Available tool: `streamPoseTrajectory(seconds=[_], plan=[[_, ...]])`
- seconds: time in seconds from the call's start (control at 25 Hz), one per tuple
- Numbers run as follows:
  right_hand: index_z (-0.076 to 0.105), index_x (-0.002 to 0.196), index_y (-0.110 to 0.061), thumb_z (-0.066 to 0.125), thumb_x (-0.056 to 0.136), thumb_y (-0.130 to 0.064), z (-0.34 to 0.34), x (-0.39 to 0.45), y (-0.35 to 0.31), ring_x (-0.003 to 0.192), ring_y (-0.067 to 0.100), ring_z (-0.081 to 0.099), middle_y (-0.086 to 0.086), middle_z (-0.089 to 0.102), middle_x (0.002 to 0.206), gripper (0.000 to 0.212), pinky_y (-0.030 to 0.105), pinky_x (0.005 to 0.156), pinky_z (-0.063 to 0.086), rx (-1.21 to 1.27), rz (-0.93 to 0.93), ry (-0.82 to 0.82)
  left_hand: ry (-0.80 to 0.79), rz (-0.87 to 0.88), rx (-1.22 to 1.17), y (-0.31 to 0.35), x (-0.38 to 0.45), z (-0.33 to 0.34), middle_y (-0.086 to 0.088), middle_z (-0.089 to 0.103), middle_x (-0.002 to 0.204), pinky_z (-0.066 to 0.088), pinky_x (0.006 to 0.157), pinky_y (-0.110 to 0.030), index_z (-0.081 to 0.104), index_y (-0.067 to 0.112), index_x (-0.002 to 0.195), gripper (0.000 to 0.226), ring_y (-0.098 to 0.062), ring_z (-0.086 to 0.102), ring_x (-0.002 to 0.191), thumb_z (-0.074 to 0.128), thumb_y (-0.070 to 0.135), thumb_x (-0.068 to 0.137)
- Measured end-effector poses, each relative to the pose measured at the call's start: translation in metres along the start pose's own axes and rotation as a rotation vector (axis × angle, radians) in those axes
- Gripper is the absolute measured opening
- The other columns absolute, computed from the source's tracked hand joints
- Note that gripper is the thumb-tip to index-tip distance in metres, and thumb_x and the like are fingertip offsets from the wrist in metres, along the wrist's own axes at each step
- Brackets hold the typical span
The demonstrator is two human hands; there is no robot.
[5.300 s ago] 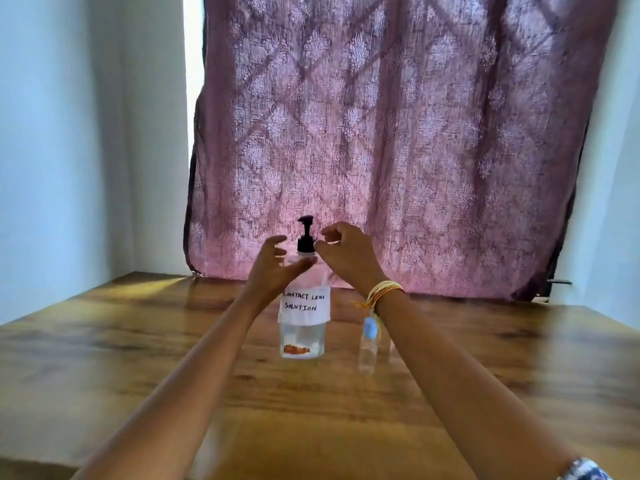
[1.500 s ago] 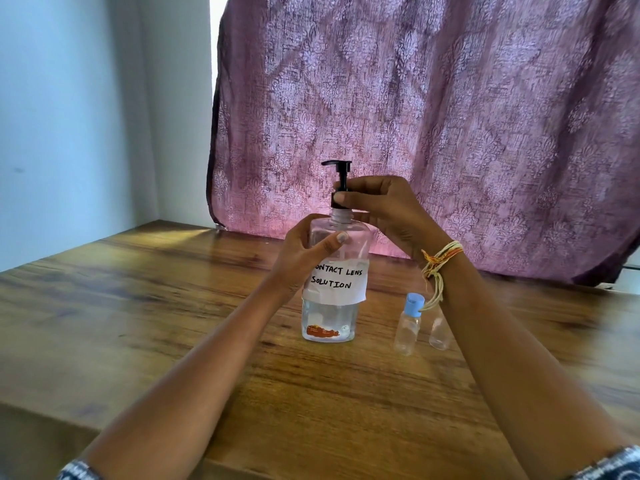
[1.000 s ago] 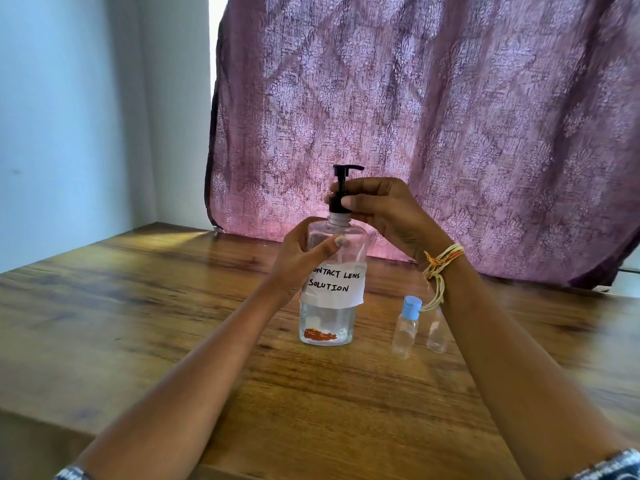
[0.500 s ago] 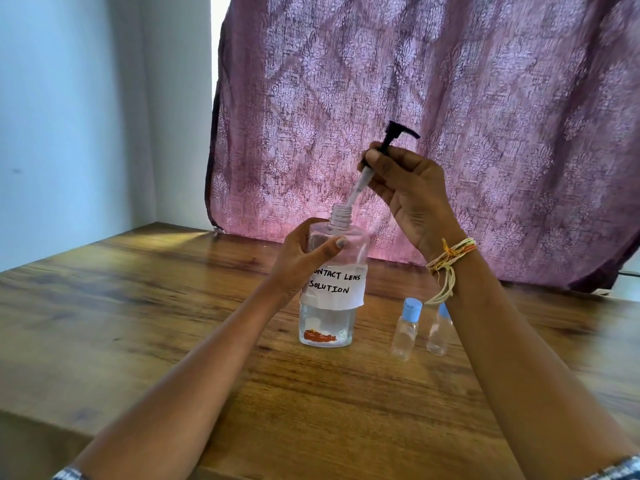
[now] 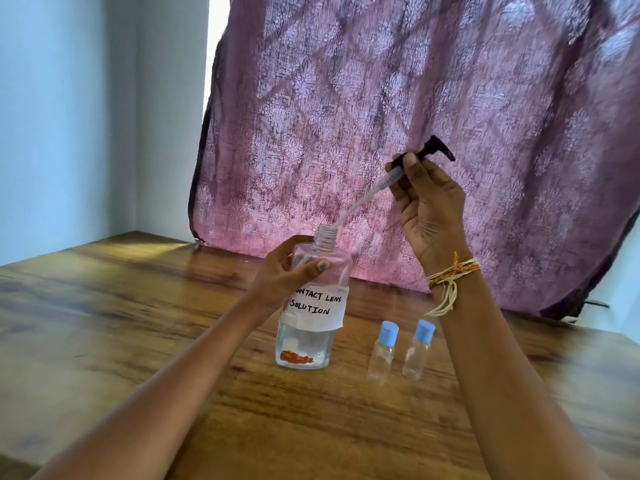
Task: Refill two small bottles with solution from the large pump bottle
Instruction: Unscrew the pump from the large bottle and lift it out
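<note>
Large pump bottle (image 5: pixel 310 306) at worktop (image 5: pixel 138 323) centre, left hand (image 5: pixel 280 275) grip wrapped around its shoulder, right hand (image 5: pixel 427 206) grip pinching pump head (image 5: pixel 424 157) now unscrewed, lifted toward 1 o'clock, tube still in neck; capped small bottles (image 5: pixel 398 351) at 3 o'clock await pouring.
</note>
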State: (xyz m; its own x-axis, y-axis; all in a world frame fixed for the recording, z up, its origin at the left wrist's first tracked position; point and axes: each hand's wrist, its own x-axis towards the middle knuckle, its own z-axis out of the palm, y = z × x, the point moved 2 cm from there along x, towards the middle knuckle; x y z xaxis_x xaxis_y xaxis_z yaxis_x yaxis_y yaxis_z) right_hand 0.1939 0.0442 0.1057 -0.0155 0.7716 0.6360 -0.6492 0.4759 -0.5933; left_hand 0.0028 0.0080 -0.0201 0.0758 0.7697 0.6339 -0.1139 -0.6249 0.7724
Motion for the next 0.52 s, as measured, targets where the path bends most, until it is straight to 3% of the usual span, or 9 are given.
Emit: streamPoseTrajectory(seconds=[0.32,0.52], plan=[[0.06,0.105,0.0,0.049,0.094,0.002,-0.009,0.008,-0.03,0.099,0.026,0.065,0.016,0.063,0.105,0.015,0.041,0.103,0.048,0.11,-0.121,-0.077,-0.011,-0.008,0.005,0.001,0.0,0.0,0.0,0.076,0.095,0.057,0.063,-0.024,0.069,0.035,0.099,0.046,-0.015,0.073,0.084,0.083,0.054,0.059],[0.06,0.105,-0.004,0.043,0.098,-0.001,-0.019,0.012,-0.057,0.097,0.026,0.067,0.006,0.072,0.092,0.019,0.033,0.091,0.056,0.182,-0.196,-0.086,-0.003,-0.007,-0.006,-0.004,0.003,-0.003,-0.003,0.076,0.098,0.058,0.063,-0.028,0.068,0.037,0.1,0.05,-0.02,0.074,0.084,0.083,0.058,0.057]])
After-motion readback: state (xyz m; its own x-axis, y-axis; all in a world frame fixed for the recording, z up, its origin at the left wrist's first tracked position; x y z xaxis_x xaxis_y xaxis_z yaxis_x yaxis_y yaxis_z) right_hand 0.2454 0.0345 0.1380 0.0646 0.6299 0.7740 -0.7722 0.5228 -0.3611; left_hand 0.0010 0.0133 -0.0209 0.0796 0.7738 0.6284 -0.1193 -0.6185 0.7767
